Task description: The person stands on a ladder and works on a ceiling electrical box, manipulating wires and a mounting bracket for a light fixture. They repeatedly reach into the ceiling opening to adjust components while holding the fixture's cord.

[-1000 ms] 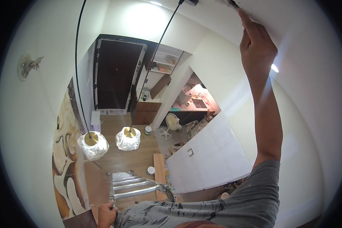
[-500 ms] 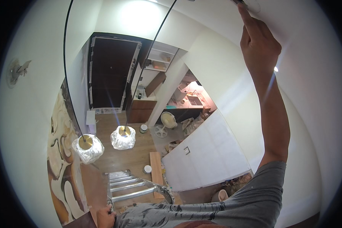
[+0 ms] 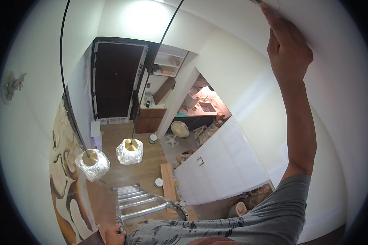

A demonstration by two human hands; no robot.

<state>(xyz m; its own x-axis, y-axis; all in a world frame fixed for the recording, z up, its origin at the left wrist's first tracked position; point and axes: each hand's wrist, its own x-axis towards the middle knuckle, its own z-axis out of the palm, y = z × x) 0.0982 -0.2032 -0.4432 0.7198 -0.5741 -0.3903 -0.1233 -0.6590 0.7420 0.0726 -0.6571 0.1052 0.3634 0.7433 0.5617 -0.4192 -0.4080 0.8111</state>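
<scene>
My right hand (image 3: 290,51) is raised high at the upper right, closed, with its index finger stretched along a small flat tool (image 3: 256,1) against the white ceiling (image 3: 237,14). Most of that tool is cut off by the top edge, so its kind is unclear. A faint round outline shows on the ceiling beside the fingertip. Low at the left, my left hand (image 3: 115,236) is curled at the side rail of a metal ladder (image 3: 141,204), close to my body. The ladder's rungs drop away below me.
Two plastic-wrapped pendant lamps, one at the left (image 3: 93,164) and one nearer the middle (image 3: 129,151), hang on black cords. Below are a wooden board (image 3: 167,183), a white bucket (image 3: 158,182), a standing fan (image 3: 179,130) and a dark door (image 3: 116,79). A white partition (image 3: 221,167) stands right of the ladder.
My right hand has shifted slightly right and down in the picture, still up at the ceiling. The room and lamps have shifted a little left with the view. My left hand stays by the ladder.
</scene>
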